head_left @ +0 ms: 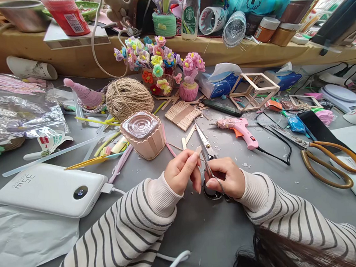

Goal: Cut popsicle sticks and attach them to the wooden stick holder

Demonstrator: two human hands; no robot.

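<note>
left hand [182, 172] pinches a short stick [198, 150] by its near end, tip at the blades, probably for steadiness; right hand [226, 178] gripped through the loops of the scissors [204, 146]; both near-centre of the bench [210, 229]; stick pile [182, 114] just beyond.

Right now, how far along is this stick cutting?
Done, it seems: a pink pot already walled with sticks. In hand: the left hand holds one wooden stick while the right hand works scissors at its tip. Left: a pile of sticks lies beyond, seemingly untrimmed.
</note>
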